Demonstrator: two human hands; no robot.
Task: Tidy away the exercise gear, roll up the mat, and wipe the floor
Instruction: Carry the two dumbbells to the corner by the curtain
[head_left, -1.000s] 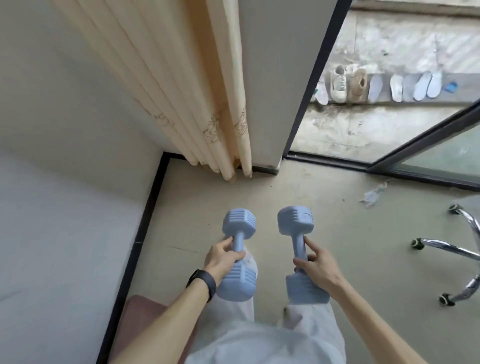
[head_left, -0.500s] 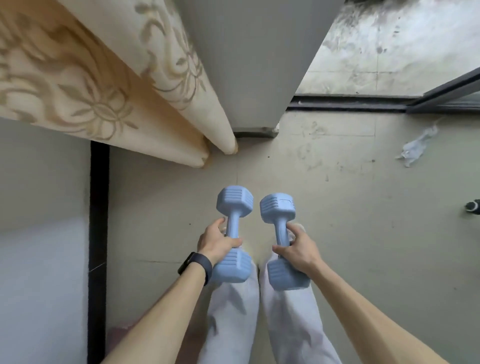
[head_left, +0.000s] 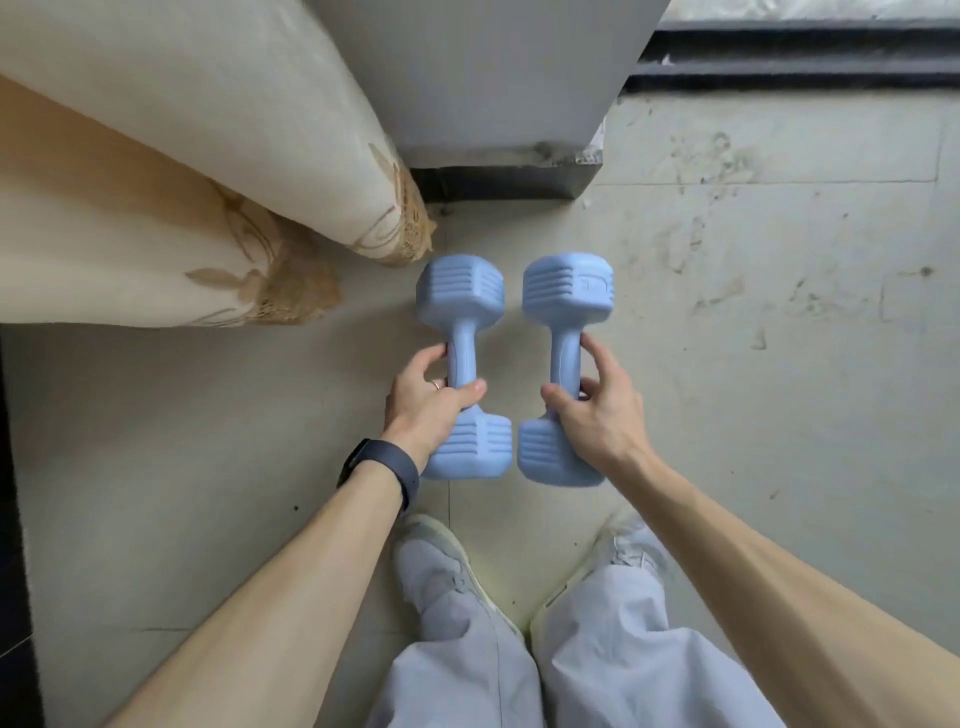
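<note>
Left hand (head_left: 431, 400) and right hand (head_left: 597, 410) each gripped a pale-blue ribbed plastic dumbbell (head_left: 464, 364) (head_left: 563, 364); best lowered level, parallel, clear of curtain hem (head_left: 400, 234).

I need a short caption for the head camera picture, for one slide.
Left hand and right hand each grip a blue dumbbell low over the floor, beside a curtain.

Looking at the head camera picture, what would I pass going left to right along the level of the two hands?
Bare floor → left hand → left dumbbell → right dumbbell → right hand → scuffed floor.
</note>
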